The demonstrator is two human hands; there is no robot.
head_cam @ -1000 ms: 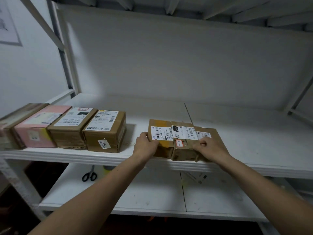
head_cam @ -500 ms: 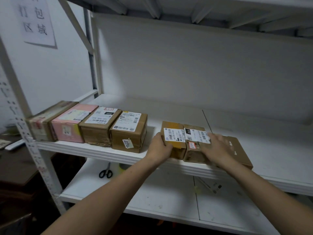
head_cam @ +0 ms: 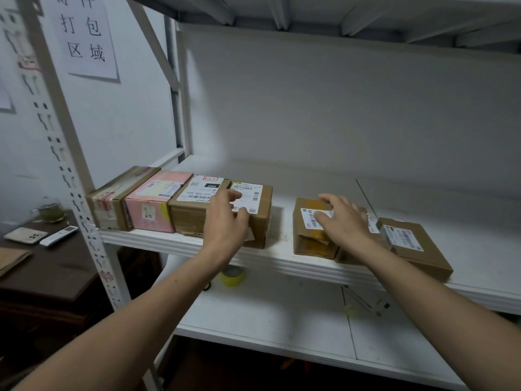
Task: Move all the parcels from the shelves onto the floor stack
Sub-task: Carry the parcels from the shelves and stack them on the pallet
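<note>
Parcels [head_cam: 153, 206] line shelf [head_cam: 282, 263] front edge, labels up, for reach. Left hand [head_cam: 225, 221] wide over brown box [head_cam: 253, 193], right hand [head_cam: 344, 221] wide on taped box [head_cam: 310, 241], neither gripping: likely sizing grasps. Floor stack unseen.

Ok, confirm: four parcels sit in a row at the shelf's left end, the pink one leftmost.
Not leftmost: in the head view the pink parcel is second from the left, after a brown taped parcel. The row of four stands.
</note>
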